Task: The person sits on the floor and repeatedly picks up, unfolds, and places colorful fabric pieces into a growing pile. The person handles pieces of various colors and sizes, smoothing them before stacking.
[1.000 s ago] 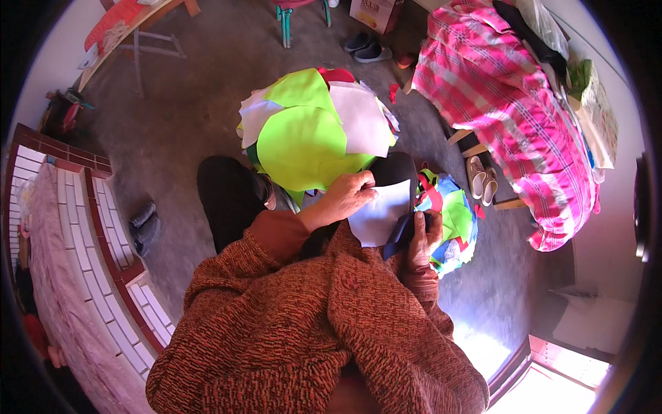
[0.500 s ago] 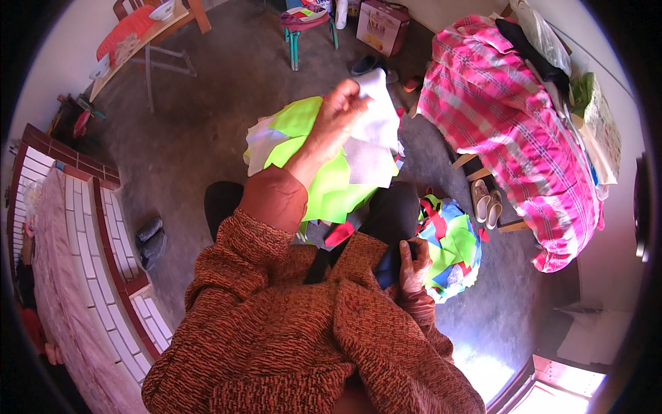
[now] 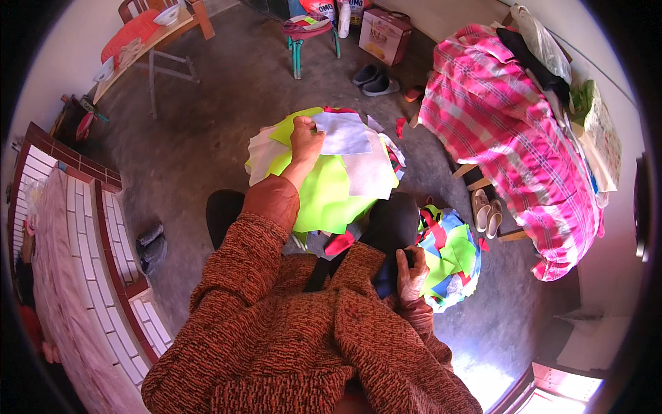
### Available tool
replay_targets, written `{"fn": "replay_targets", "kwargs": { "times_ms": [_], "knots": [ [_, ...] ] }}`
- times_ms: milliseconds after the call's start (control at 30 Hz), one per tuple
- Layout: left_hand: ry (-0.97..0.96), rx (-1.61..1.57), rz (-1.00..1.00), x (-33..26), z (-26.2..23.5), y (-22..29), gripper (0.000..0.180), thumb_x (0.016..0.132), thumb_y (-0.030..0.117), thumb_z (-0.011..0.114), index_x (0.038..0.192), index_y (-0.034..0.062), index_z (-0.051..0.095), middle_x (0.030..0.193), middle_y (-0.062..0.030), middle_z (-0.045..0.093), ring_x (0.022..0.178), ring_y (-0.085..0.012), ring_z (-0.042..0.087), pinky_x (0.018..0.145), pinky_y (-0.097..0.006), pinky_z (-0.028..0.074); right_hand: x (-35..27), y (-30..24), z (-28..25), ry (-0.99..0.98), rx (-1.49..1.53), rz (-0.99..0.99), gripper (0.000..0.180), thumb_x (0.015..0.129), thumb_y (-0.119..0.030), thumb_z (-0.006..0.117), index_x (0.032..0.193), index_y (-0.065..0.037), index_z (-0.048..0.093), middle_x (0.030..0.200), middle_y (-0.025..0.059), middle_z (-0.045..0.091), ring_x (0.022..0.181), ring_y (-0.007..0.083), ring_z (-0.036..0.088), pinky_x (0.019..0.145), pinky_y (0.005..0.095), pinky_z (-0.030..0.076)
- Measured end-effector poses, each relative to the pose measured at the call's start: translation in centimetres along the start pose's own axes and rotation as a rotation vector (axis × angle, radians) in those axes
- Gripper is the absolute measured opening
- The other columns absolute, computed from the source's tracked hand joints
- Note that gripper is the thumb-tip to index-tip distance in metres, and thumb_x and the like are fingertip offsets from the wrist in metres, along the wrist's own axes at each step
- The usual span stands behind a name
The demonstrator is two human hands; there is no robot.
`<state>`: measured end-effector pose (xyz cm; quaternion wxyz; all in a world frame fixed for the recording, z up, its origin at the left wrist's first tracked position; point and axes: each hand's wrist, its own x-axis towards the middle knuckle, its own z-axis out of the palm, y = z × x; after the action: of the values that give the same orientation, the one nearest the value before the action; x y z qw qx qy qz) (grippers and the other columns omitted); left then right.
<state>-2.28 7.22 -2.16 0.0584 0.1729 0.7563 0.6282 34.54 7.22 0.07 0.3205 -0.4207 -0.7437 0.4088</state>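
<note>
"Where's the light strongest?"
"Lower right: the smooth grey floor [image 3: 476,369] burns out white beside a glaring, pale opening [image 3: 565,402]."
"Elsewhere?"
"Dimmer, faintly purple; black surrounds the fisheye view, white brick-patterned tiles [image 3: 83,241] curving near its rim."

Seen at the back: a stool [image 3: 310,32] near a box [image 3: 385,36], dark slippers [image 3: 379,85] nearby. Draped at right: a pink checked cloth [image 3: 503,138].
</note>
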Motion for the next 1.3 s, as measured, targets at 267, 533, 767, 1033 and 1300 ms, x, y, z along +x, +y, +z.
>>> {"fn": "replay_targets", "kwargs": {
  "times_ms": [267, 533, 767, 1033, 1300],
  "knots": [
    [-0.078, 0.690, 0.577, -3.5, -2.3, 5.0, 0.043, 0.075, 0.017, 0.067, 0.113, 0.0073, 0.049, 0.126, -0.0141, 0.047, 0.122, -0.0312, 0.040, 0.096, -0.051, 0.033, -0.1, 1.2, 0.2, 0.005, 0.031, -0.002, 0.020, 0.082, -0.016, 0.067, 0.092, -0.002, 0.057, 0.071, 0.0097, 0.056, 0.066, 0.0141, 0.051, 0.062, 0.0294, 0.044],
    [-0.456, 0.998, 0.674, -4.1, -2.0, 0.6, 0.051, 0.084, 0.050, 0.051, 0.128, 0.0251, 0.047, 0.139, -0.0135, 0.037, 0.132, -0.0315, 0.030, 0.099, -0.064, 0.021, -0.1, 0.7, 0.1, 0.030, -0.047, -0.024, 0.020, 0.081, -0.017, 0.067, 0.092, -0.003, 0.058, 0.075, 0.0159, 0.062, 0.067, 0.0248, 0.060, 0.064, 0.0355, 0.048],
    [-0.337, 0.950, 0.749, -7.1, -2.7, 4.0, 0.039, 0.086, 0.030, 0.057, 0.121, 0.0121, 0.053, 0.133, -0.0143, 0.044, 0.124, -0.0303, 0.040, 0.098, -0.053, 0.031, 0.3, 1.5, 0.3, 0.020, 0.007, 0.024, 0.023, 0.081, -0.020, 0.069, 0.094, -0.004, 0.059, 0.073, 0.0123, 0.061, 0.067, 0.0189, 0.058, 0.065, 0.0327, 0.047],
    [-0.803, -0.010, 0.485, -18.5, -0.9, 5.1, 0.026, 0.079, 0.010, 0.067, 0.102, 0.0024, 0.058, 0.100, -0.0132, 0.061, 0.095, -0.0262, 0.059, 0.082, -0.034, 0.046, 1.0, 1.6, -0.9, 0.023, 0.900, 0.355, 0.014, 0.088, -0.022, 0.059, 0.092, -0.009, 0.057, 0.084, -0.0014, 0.059, 0.074, 0.0088, 0.053, 0.069, 0.0241, 0.043],
    [-0.934, 0.073, 0.480, -20.6, -1.3, 2.4, 0.032, 0.076, 0.010, 0.070, 0.104, 0.0032, 0.055, 0.099, -0.0143, 0.056, 0.089, -0.0317, 0.056, 0.079, -0.037, 0.045, 1.3, 4.3, -1.8, 0.078, 0.738, 0.385, 0.011, 0.091, -0.019, 0.055, 0.092, -0.009, 0.059, 0.083, 0.0018, 0.060, 0.074, 0.0134, 0.057, 0.070, 0.0280, 0.046]
  ]
}}
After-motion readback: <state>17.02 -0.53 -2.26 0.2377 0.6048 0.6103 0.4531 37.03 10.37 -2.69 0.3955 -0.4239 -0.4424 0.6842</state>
